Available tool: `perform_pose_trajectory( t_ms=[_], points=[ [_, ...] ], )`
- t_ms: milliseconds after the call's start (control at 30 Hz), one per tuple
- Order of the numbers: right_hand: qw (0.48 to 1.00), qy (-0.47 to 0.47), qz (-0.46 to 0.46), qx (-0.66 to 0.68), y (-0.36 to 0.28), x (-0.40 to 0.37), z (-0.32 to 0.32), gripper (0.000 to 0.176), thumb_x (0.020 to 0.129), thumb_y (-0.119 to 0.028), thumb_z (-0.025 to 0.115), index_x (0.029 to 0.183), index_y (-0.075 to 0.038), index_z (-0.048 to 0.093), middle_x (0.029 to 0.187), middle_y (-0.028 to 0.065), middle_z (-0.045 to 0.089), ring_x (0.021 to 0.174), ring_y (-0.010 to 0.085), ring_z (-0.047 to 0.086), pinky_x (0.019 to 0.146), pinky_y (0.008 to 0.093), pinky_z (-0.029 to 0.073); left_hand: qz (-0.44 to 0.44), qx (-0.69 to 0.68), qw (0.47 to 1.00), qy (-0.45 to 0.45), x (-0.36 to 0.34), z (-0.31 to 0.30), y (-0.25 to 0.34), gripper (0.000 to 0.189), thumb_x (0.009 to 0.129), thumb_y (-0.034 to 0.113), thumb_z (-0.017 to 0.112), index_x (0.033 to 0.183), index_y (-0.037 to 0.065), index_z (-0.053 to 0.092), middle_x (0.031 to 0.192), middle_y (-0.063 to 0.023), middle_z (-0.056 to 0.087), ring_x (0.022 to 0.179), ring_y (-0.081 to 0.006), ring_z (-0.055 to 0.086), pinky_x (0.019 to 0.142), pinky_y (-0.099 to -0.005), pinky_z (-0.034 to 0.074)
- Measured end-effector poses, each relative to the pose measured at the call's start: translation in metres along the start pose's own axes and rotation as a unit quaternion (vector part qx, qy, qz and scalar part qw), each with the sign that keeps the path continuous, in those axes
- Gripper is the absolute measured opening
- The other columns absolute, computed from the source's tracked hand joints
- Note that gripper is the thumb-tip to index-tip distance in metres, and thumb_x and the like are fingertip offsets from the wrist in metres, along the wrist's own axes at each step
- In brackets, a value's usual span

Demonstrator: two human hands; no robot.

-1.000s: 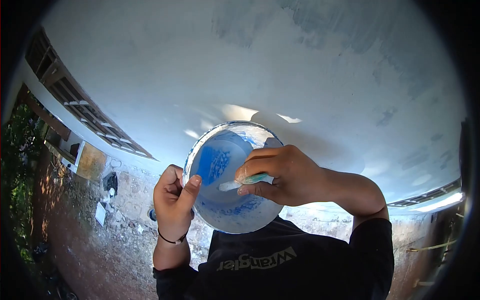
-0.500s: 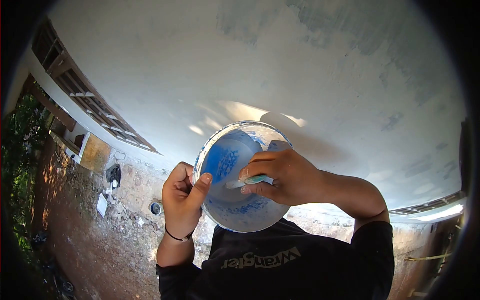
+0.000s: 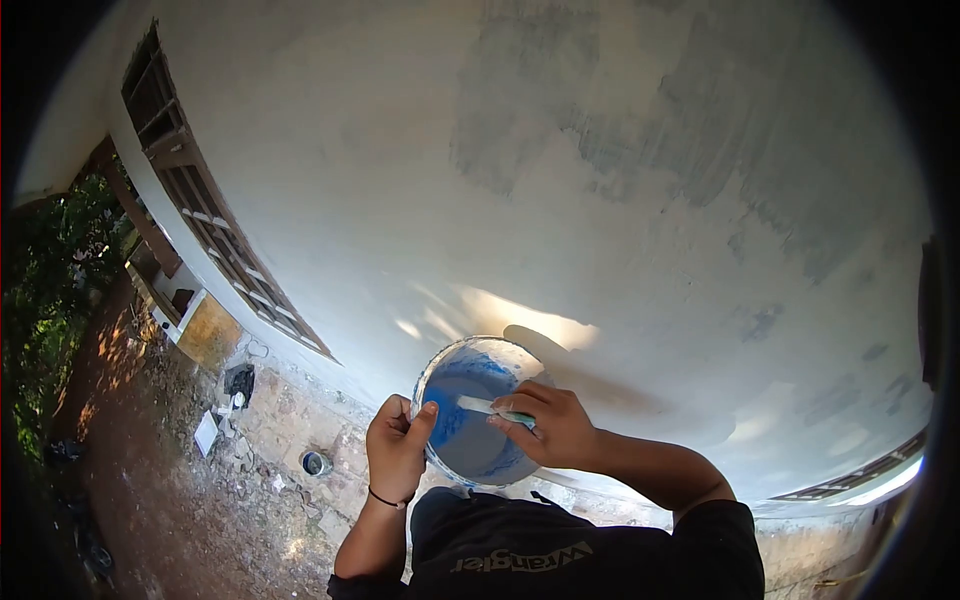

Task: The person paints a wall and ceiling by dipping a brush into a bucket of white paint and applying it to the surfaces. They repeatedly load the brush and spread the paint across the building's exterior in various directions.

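A round bucket (image 3: pixel 468 452), its inside smeared blue and whitish, is held in front of my body near the wall. My left hand (image 3: pixel 398 446) grips the bucket's left rim, thumb over the edge and fingers outside. In my right hand (image 3: pixel 553 428) is a putty knife (image 3: pixel 482 405) with a green handle and a pale blade. The blade points left over the bucket's opening. How much material lies at the bottom is hard to make out.
A pale wall (image 3: pixel 380 200) with grey patches (image 3: pixel 640 110) fills most of the view. A barred window (image 3: pixel 215 225) is on the left. On the rubble-strewn ground are a small container (image 3: pixel 315 463), a black bag (image 3: pixel 240 380) and a white sheet (image 3: pixel 206 433).
The bucket and both hands now appear lower in view, as more wall shows above. The putty knife's pale blade has come clear of my fingers and shows more plainly inside the bucket.
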State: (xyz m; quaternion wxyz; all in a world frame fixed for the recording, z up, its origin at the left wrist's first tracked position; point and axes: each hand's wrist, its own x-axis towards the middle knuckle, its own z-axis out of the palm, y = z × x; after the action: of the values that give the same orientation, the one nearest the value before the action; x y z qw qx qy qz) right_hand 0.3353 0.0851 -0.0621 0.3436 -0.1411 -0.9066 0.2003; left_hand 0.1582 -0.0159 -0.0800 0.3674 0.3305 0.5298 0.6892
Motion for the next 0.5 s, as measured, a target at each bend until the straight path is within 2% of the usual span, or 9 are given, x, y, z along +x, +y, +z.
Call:
perform_pose_trajectory(
  t_ms=[67,100,133,200,233,333,367,433,500],
  points=[
    [0.989,0.061,0.061,0.118,0.001,0.0,0.003,0.014,0.08,-0.012,0.065,0.088,-0.003,0.06,0.078,0.0102,0.061,0.058,0.018,0.061,0.048,0.0254,0.047,-0.031,0.011,0.999,0.012,0.0,-0.002,0.001,0.035,0.085,0.016,0.062,0.064,0.011,0.035,0.058,0.0071,0.034,0.053,-0.0009,0.028,0.044,-0.0197,0.021],
    [0.996,0.011,0.051,0.071,-0.003,0.0,0.001,0.014,0.08,-0.013,0.066,0.087,-0.002,0.06,0.078,0.0101,0.061,0.061,0.0173,0.061,0.052,0.0264,0.048,-0.044,0.022,0.999,0.019,0.0,-0.003,0.006,0.036,0.085,0.017,0.062,0.064,0.011,0.034,0.057,0.0072,0.033,0.052,-0.0007,0.027,0.043,-0.0197,0.021],
    [0.997,0.015,0.045,0.063,-0.006,0.006,-0.004,0.014,0.08,-0.013,0.066,0.087,-0.002,0.06,0.078,0.0101,0.061,0.061,0.0173,0.061,0.052,0.0264,0.048,-0.036,0.018,0.999,0.014,0.004,-0.004,0.006,0.036,0.085,0.017,0.062,0.064,0.011,0.034,0.057,0.0072,0.033,0.052,-0.0007,0.027,0.043,-0.0197,0.021],
    [0.984,-0.004,0.117,0.131,-0.011,0.015,-0.012,0.014,0.081,-0.013,0.065,0.087,-0.002,0.06,0.08,0.0098,0.062,0.065,0.0155,0.061,0.056,0.0257,0.048,-0.008,0.005,1.0,0.012,0.01,-0.012,0.003,0.036,0.085,0.018,0.062,0.064,0.012,0.033,0.055,0.0069,0.034,0.047,-0.0006,0.028,0.039,-0.02,0.02],
    [0.98,0.039,0.1,0.165,-0.01,0.021,-0.013,0.014,0.082,-0.012,0.064,0.086,0.0,0.059,0.081,0.0103,0.063,0.069,0.0139,0.061,0.059,0.0237,0.047,0.007,-0.001,1.0,0.009,0.013,-0.016,0.001,0.036,0.085,0.019,0.062,0.065,0.012,0.033,0.053,0.0064,0.035,0.041,-0.0009,0.027,0.035,-0.0207,0.019],
    [0.983,0.122,0.071,0.119,-0.027,0.034,-0.043,0.011,0.083,-0.008,0.063,0.085,0.001,0.058,0.081,0.0103,0.064,0.071,0.0131,0.061,0.059,0.0223,0.046,0.014,-0.041,0.999,-0.007,0.023,-0.025,0.009,0.034,0.085,0.019,0.061,0.065,0.012,0.034,0.051,0.0055,0.037,0.037,-0.0017,0.028,0.032,-0.0208,0.02],
    [0.97,0.132,0.08,0.187,-0.037,0.044,-0.056,0.008,0.084,-0.004,0.06,0.087,0.003,0.057,0.083,0.0109,0.063,0.075,0.0144,0.061,0.062,0.0233,0.049,0.015,-0.041,0.999,-0.009,0.025,-0.027,0.015,0.033,0.085,0.019,0.061,0.066,0.012,0.035,0.05,0.005,0.039,0.036,-0.0017,0.029,0.031,-0.02,0.021],
    [0.964,0.159,0.047,0.209,-0.043,0.078,-0.073,0.009,0.085,-0.001,0.056,0.092,0.003,0.053,0.09,0.0119,0.059,0.08,0.0175,0.061,0.065,0.0281,0.056,0.02,-0.073,0.997,-0.021,0.045,-0.045,0.024,0.033,0.085,0.019,0.061,0.066,0.012,0.035,0.05,0.0048,0.039,0.035,-0.0017,0.029,0.031,-0.0198,0.021],
    [0.957,0.222,0.003,0.188,-0.061,0.115,-0.092,0.01,0.085,-0.004,0.057,0.092,0.002,0.053,0.087,0.0116,0.059,0.08,0.0198,0.062,0.061,0.0296,0.056,0.024,-0.097,0.995,-0.023,0.059,-0.059,0.031,0.033,0.085,0.019,0.06,0.066,0.012,0.035,0.049,0.0047,0.039,0.034,-0.0016,0.028,0.03,-0.0199,0.02]
  ],
)
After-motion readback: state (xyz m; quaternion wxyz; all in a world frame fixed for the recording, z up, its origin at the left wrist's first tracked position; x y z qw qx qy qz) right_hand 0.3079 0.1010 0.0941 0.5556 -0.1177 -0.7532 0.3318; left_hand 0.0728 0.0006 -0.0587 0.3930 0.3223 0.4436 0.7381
